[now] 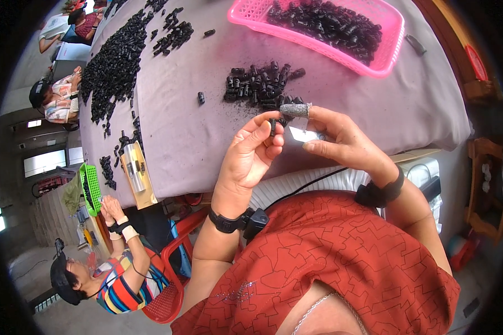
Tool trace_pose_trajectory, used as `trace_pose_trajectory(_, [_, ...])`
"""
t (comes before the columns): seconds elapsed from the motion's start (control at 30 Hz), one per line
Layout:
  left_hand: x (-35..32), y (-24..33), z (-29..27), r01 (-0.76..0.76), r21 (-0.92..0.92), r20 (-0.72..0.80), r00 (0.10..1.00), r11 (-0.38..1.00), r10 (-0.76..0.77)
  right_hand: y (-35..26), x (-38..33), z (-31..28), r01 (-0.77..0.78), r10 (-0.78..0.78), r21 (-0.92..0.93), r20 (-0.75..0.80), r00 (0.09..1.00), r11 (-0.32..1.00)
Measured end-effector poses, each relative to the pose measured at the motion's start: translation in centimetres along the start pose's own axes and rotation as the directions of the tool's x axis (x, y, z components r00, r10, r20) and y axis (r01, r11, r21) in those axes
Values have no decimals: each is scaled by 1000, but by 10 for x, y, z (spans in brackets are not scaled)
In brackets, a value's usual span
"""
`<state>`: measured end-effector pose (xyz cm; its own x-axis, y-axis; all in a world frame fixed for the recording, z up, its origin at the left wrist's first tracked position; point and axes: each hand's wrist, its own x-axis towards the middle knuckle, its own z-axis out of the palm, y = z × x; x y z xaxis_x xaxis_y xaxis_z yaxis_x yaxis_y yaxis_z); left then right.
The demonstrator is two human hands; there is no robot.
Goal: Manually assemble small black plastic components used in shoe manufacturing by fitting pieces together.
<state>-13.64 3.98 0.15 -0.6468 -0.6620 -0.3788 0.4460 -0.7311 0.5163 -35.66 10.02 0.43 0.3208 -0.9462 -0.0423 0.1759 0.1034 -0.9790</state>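
Above the near side of the cloth-covered table (173, 148), my left hand (247, 149) pinches a small black plastic part (273, 127) between thumb and fingers. Close by on the right, my right hand (341, 140) is closed on a small, shiny flat blade (304, 135), whose tip points toward the black part. A worn grey cover (295, 110) wraps one finger of that hand. Just beyond both hands lies a loose pile of similar black parts (257, 84), with dark crumbs scattered around it. A single black part (201, 97) rests left of the pile.
At the far right a pink plastic basket (388, 62) holds many black parts. A large heap of them (114, 67) spreads along the left. A co-worker in a striped shirt (131, 287) sits at left, near a green basket (93, 181). Other people sit farther along the table.
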Motion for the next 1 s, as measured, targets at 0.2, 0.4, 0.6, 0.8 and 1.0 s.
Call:
trace_pose_trajectory(0.2, [-1,0,-1,-16,29,-64,998,999,18,-3,-2,-1,-39,39,-16,20,999,999])
trace_pose_trajectory(0.4, [5,-7,-3,-116,37,-70,991,993,118,1,-1,-2,-56,56,-10,5,998,998])
trace_pose_trajectory(0.6, [5,-6,12,-65,37,-96,993,997,68,1,-1,1,50,-50,35,2,999,998])
trace_pose_trajectory(0.8, [7,-8,8,-25,18,-55,998,1000,26,-11,-2,-2,-84,76,86,87,993,993])
trace_pose_trajectory(1.0, [9,-17,18,-19,65,-54,998,998,23,-1,0,2,-69,49,175,117,992,982])
